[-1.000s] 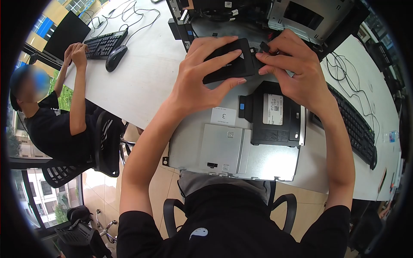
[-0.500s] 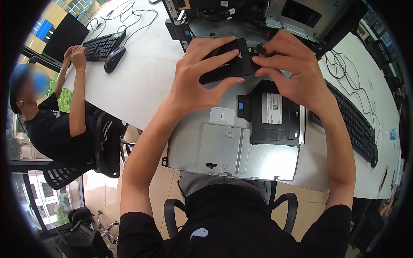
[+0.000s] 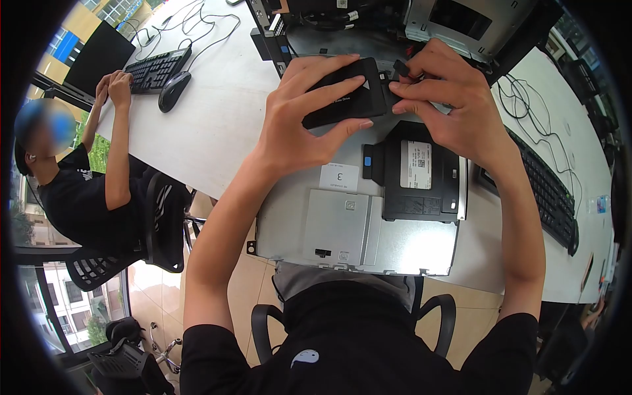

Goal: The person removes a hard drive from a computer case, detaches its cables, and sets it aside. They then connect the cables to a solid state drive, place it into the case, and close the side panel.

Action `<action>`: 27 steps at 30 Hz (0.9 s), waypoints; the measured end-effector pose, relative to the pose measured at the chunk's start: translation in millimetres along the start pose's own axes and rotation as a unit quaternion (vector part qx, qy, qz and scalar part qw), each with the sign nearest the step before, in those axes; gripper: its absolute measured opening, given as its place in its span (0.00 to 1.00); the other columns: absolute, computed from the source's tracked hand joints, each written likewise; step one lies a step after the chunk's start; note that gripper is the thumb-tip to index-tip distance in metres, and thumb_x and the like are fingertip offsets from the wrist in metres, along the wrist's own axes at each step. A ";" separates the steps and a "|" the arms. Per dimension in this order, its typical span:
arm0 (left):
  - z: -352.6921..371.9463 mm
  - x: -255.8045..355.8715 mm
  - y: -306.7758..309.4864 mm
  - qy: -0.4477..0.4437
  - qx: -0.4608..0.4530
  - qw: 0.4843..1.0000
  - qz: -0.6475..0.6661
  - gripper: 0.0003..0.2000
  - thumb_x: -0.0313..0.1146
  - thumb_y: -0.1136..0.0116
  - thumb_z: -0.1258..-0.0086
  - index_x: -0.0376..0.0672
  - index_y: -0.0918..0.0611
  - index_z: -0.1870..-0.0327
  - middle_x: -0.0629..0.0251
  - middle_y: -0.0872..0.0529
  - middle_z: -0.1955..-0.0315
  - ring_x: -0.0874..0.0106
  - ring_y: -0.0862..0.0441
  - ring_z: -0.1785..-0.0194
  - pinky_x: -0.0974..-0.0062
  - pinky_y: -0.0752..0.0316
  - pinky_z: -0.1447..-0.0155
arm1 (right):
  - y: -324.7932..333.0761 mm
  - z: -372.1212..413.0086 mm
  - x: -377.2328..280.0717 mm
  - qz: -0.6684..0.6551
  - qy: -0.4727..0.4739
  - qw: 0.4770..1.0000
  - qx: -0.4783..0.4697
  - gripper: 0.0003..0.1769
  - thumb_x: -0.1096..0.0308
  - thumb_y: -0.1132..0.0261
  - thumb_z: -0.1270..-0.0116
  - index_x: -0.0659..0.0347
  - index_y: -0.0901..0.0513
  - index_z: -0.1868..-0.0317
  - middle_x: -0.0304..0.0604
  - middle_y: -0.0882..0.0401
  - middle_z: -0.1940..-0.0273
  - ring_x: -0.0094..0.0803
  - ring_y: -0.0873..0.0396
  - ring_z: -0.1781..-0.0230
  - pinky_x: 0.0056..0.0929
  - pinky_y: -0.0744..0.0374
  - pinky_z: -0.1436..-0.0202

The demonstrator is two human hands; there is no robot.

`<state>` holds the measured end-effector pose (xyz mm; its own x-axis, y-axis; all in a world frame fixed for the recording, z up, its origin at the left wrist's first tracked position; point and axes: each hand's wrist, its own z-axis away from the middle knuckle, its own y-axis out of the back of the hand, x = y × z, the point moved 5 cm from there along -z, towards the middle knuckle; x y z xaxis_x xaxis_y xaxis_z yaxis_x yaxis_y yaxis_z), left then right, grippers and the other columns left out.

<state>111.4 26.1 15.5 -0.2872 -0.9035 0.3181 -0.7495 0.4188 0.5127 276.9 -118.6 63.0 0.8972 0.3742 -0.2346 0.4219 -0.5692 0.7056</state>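
My left hand (image 3: 289, 112) grips a black solid state drive (image 3: 370, 95) by its edges, fingers across its top and thumb along the near side. Close to the drive's right edge, my right hand (image 3: 454, 99) pinches a black cable connector (image 3: 400, 68) between bent fingers. A second dark plug (image 3: 386, 80) sits at the drive's edge; whether it is fully seated is hidden by my fingertips. Both hands are above the front of an open computer case (image 3: 388, 46). Below them, a black optical drive (image 3: 416, 164) with a white label lies on a metal side panel (image 3: 339, 227).
A paper card marked 3 (image 3: 340, 177) lies on the panel. Keyboards (image 3: 158, 69) (image 3: 540, 184), a mouse (image 3: 174, 91) and loose cables (image 3: 217, 29) are on the white table (image 3: 217, 131). Another person (image 3: 85, 178) sits at the left, hands near a keyboard.
My right hand has shifted slightly right, its fingertips drawing a little away from the drive's edge. My left hand keeps hold of the drive, almost still.
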 end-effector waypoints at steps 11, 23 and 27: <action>-1.3 1.6 0.8 -0.002 0.002 1.000 -0.005 0.28 0.27 0.13 0.48 0.37 0.06 0.41 0.49 0.10 0.32 0.53 0.14 0.32 0.60 0.20 0.27 | -1.3 -0.3 -2.8 -0.008 -0.006 1.000 -0.003 0.14 0.82 0.17 0.45 0.66 0.04 0.56 0.43 0.16 0.61 0.39 0.19 0.57 0.37 0.17 0.58; -1.0 1.8 1.2 0.001 0.000 1.000 -0.004 0.28 0.26 0.13 0.48 0.37 0.06 0.42 0.49 0.10 0.32 0.53 0.14 0.32 0.59 0.20 0.28 | -1.8 -1.0 -2.0 0.007 0.000 1.000 -0.005 0.14 0.82 0.17 0.45 0.66 0.04 0.57 0.43 0.16 0.61 0.39 0.19 0.56 0.37 0.17 0.58; -0.5 2.4 -0.5 -0.002 0.001 1.000 -0.002 0.28 0.27 0.13 0.49 0.37 0.06 0.42 0.49 0.10 0.32 0.53 0.14 0.33 0.59 0.20 0.28 | -3.1 -1.8 -4.9 0.009 0.002 1.000 -0.008 0.13 0.82 0.18 0.46 0.68 0.05 0.58 0.44 0.16 0.61 0.40 0.19 0.56 0.38 0.17 0.58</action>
<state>111.3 23.8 16.4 -0.2873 -0.9051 0.3135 -0.7512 0.4159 0.5125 271.0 -117.4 63.2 0.9045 0.3663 -0.2185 0.4028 -0.5650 0.7201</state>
